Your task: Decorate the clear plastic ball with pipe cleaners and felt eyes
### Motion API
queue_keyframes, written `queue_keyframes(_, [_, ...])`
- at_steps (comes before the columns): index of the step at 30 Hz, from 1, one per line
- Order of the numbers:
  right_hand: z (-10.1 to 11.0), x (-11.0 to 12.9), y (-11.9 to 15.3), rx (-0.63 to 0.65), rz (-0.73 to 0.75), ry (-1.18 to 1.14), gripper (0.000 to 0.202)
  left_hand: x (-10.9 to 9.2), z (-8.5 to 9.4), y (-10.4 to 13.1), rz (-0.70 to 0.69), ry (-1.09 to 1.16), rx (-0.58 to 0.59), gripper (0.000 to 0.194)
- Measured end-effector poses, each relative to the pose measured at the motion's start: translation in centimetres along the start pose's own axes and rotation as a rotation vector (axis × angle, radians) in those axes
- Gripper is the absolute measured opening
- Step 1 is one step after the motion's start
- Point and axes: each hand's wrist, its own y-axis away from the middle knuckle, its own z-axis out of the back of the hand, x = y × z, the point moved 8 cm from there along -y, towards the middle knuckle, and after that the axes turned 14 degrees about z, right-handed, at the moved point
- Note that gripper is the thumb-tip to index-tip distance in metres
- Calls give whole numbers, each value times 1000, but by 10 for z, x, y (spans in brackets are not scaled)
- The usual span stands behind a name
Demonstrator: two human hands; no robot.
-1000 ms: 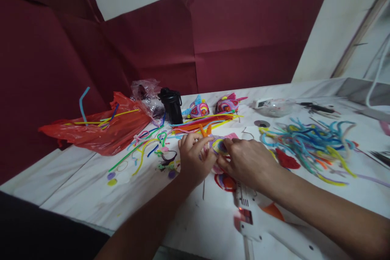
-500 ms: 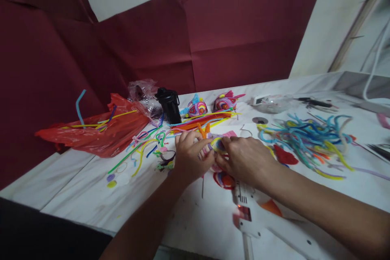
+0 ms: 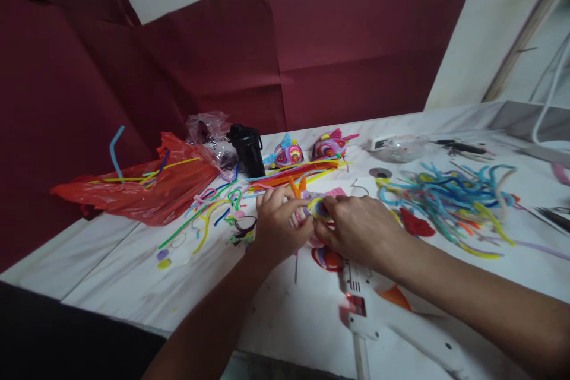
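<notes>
Between my hands is a small pipe-cleaner craft figure (image 3: 315,208) in several colours, with two orange tufts standing up at its top. My left hand (image 3: 280,222) closes round its left side. The fingers of my right hand (image 3: 356,225) pinch its right side. Much of the figure is hidden by my fingers. Just below my hands lies a round red, white and blue coil (image 3: 328,259), partly covered. A white hot glue gun (image 3: 363,309) with a glowing orange-red light lies under my right forearm.
A red plastic bag (image 3: 151,196) holding pipe cleaners and a black bottle (image 3: 247,154) stand left. Two finished-looking fish figures (image 3: 287,154) sit at the back. A tangle of blue pipe cleaners (image 3: 449,193), a red felt piece (image 3: 416,223) and pliers (image 3: 554,217) lie right.
The camera view has shifted slightly. Both hands stay on the craft figure, with hardly any movement.
</notes>
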Motion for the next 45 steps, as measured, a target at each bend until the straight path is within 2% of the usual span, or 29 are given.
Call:
queue_keyframes(16, [0,-5,3,48,57,-33,35,0,-1,1,14,15,15,20])
queue_keyframes(26, [-4,-13,4,103,-11,-22,39,0,-1,2,9,3,22,24])
queue_keyframes(33, [3,-9,7,43,34,-9,35,1,-2,1,15,3,25,22])
queue_keyframes(45, [0,1,4,-10,55,87,39,1,-2,1,12,-2,18,20])
